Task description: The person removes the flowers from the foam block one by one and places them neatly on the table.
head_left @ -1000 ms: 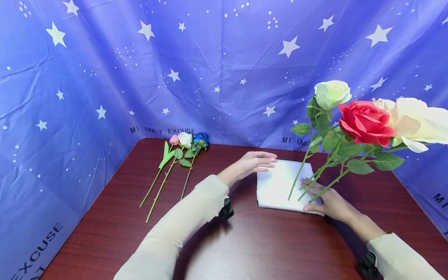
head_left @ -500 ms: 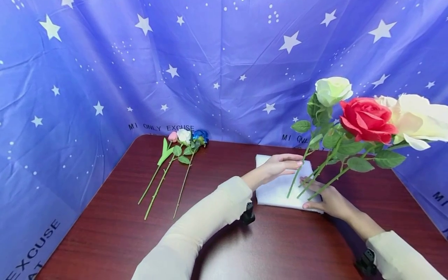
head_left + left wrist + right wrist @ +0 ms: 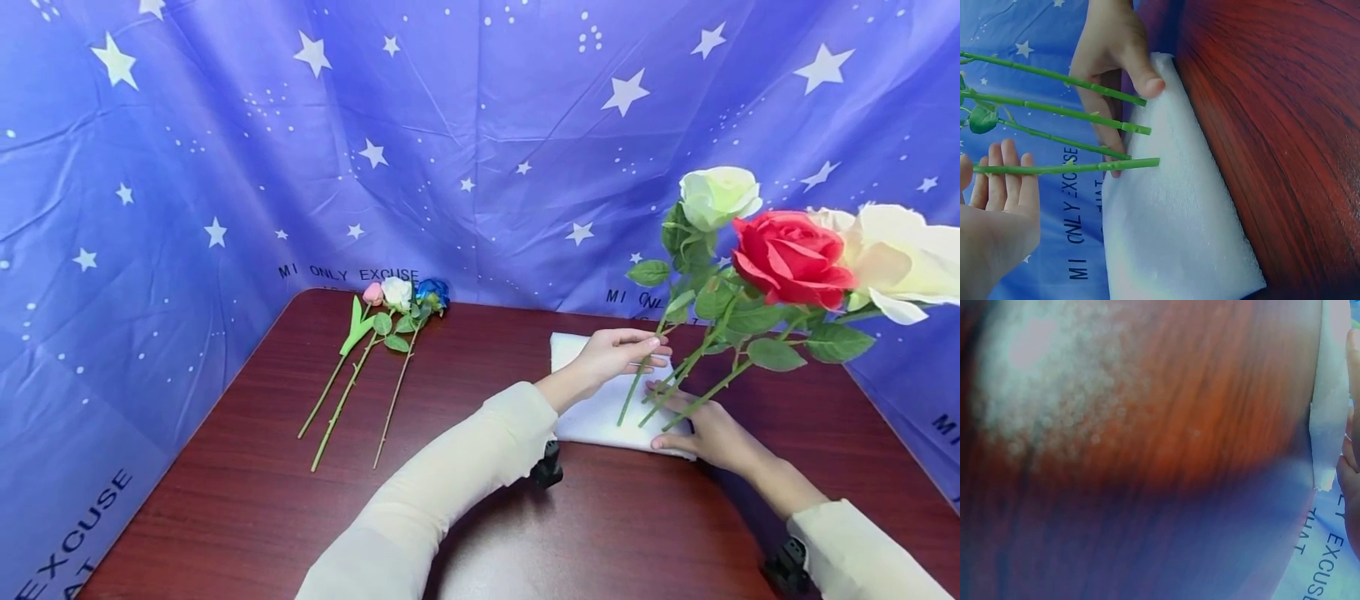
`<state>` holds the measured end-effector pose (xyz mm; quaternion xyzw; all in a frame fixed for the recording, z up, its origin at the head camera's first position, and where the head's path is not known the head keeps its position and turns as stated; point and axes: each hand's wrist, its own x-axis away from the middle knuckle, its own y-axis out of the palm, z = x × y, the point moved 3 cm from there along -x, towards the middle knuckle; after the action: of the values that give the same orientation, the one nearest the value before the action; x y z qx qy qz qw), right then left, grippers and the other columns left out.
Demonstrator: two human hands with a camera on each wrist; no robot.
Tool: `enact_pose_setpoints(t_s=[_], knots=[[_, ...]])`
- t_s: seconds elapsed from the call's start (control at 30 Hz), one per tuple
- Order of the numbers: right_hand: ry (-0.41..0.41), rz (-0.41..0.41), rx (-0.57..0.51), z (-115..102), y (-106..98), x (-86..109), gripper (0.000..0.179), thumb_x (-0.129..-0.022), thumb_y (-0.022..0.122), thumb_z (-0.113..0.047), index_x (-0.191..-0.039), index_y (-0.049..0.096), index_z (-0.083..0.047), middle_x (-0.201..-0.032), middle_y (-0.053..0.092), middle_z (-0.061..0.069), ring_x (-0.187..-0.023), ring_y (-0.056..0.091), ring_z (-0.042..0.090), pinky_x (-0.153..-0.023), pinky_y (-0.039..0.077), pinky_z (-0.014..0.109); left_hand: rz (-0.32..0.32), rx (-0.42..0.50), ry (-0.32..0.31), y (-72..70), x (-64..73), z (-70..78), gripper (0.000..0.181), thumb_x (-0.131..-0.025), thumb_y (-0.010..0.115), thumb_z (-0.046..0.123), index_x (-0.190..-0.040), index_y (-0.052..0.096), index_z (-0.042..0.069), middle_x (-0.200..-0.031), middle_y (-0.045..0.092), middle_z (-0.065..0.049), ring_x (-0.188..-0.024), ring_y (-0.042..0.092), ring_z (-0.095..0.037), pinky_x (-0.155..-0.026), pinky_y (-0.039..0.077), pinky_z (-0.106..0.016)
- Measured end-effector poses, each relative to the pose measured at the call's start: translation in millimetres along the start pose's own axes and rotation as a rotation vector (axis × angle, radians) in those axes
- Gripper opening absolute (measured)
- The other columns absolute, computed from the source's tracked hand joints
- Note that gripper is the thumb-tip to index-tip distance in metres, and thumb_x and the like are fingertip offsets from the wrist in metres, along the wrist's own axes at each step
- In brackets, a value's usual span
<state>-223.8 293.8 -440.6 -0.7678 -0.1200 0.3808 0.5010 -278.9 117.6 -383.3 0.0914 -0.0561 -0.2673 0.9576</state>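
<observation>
A white foam block (image 3: 592, 423) lies on the table, with several flower stems standing up from it. They carry a pale green-white rose (image 3: 718, 198), a red rose (image 3: 791, 258) and large cream petals (image 3: 900, 250) at the right edge. My left hand (image 3: 618, 357) is beside the pale rose's stem, above the block. In the left wrist view its fingers are extended, palm showing, and a green stem (image 3: 1085, 167) crosses in front of them. My right hand (image 3: 716, 435) holds the block's right side, thumb at the near edge and fingers farther back, partly behind the stems.
At the table's left lie a pink tulip (image 3: 372, 293), a white rose (image 3: 397, 293) and a blue flower (image 3: 432, 295), stems toward me. A blue star-printed curtain (image 3: 480, 167) hangs behind the dark red wooden table (image 3: 247, 500).
My left hand has moved right, from the block's left corner to the pale rose's stem. My right hand stays at the block. The head view has shifted slightly.
</observation>
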Motion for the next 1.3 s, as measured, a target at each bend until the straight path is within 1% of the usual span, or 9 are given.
enact_pose_setpoints(t_s=[0.13,0.27,0.43,0.53,0.67,0.8,0.97,1.17,1.3], knots=[[0.005,-0.007,-0.002,0,-1,0.8,0.064,-0.062,0.086,-0.026,-0.117,0.067,-0.002,-0.116,0.068,0.022,-0.125,0.026,-0.022,-0.098,0.018,-0.012,0.016,0.029,0.041,-0.1,0.4,1.7,0.029,-0.094,0.060,0.012,-0.121,0.063,0.000,-0.116,0.068,-0.022,-0.109,0.066,-0.034,-0.089,0.060,-0.028],[0.003,-0.012,-0.010,0,-1,0.7,0.065,-0.063,0.086,-0.026,-0.119,0.066,0.000,-0.118,0.067,0.023,-0.125,0.021,-0.025,-0.099,0.018,-0.012,0.041,0.071,0.073,-3.9,0.9,2.3,0.028,-0.093,0.061,0.005,-0.119,0.063,-0.007,-0.115,0.066,-0.028,-0.110,0.063,-0.042,-0.086,0.061,-0.031],[-0.001,-0.006,-0.034,-1,-1,0.5,0.064,-0.062,0.086,-0.025,-0.118,0.066,0.000,-0.119,0.066,0.023,-0.127,0.022,-0.025,-0.099,0.018,-0.012,0.066,0.127,0.088,-11.3,2.5,0.3,0.029,-0.092,0.060,0.001,-0.119,0.061,-0.011,-0.116,0.064,-0.031,-0.110,0.061,-0.044,-0.088,0.061,-0.033],[-0.009,0.003,-0.031,-2,-1,0.9,0.065,-0.061,0.086,-0.024,-0.117,0.066,0.001,-0.119,0.066,0.024,-0.127,0.022,-0.025,-0.099,0.018,-0.012,0.089,0.144,0.102,-15.4,3.7,0.0,0.030,-0.090,0.061,-0.002,-0.118,0.061,-0.012,-0.114,0.063,-0.032,-0.108,0.062,-0.044,-0.087,0.060,-0.034],[-0.016,0.010,-0.018,-1,-1,2.1,0.069,-0.060,0.086,-0.025,-0.120,0.065,0.001,-0.119,0.065,0.025,-0.128,0.020,-0.025,-0.100,0.017,-0.012,0.129,0.170,0.119,-19.7,4.7,0.2,0.028,-0.087,0.063,-0.007,-0.114,0.062,-0.015,-0.112,0.063,-0.034,-0.105,0.062,-0.047,-0.084,0.061,-0.035],[-0.019,0.009,-0.012,-1,-1,1.9,0.070,-0.061,0.086,-0.026,-0.122,0.064,0.000,-0.119,0.065,0.026,-0.128,0.019,-0.024,-0.101,0.016,-0.012,0.158,0.160,0.130,-23.9,6.3,0.8,0.026,-0.084,0.066,-0.009,-0.109,0.064,-0.016,-0.107,0.063,-0.036,-0.101,0.064,-0.048,-0.079,0.063,-0.035],[-0.013,0.009,-0.015,-1,-1,2.5,0.068,-0.061,0.086,-0.026,-0.119,0.065,0.002,-0.118,0.066,0.025,-0.128,0.020,-0.024,-0.101,0.016,-0.012,0.171,0.126,0.142,-26.7,9.0,0.9,0.024,-0.082,0.069,-0.008,-0.105,0.066,-0.016,-0.103,0.065,-0.036,-0.097,0.066,-0.045,-0.076,0.063,-0.035],[-0.013,0.020,-0.022,0,0,2.9,0.066,-0.059,0.086,-0.025,-0.117,0.066,0.002,-0.117,0.066,0.025,-0.127,0.021,-0.025,-0.101,0.017,-0.012,0.196,0.112,0.176,-29.3,9.7,0.7,0.025,-0.085,0.066,-0.006,-0.108,0.064,-0.016,-0.105,0.066,-0.034,-0.096,0.067,-0.045,-0.076,0.063,-0.033],[-0.015,0.026,-0.020,0,0,2.7,0.065,-0.059,0.086,-0.025,-0.115,0.067,0.002,-0.116,0.067,0.025,-0.127,0.021,-0.026,-0.101,0.017,-0.012,0.220,0.114,0.191,-32.9,10.4,-0.3,0.024,-0.088,0.062,-0.006,-0.110,0.063,-0.017,-0.105,0.064,-0.037,-0.099,0.066,-0.047,-0.078,0.063,-0.032]])
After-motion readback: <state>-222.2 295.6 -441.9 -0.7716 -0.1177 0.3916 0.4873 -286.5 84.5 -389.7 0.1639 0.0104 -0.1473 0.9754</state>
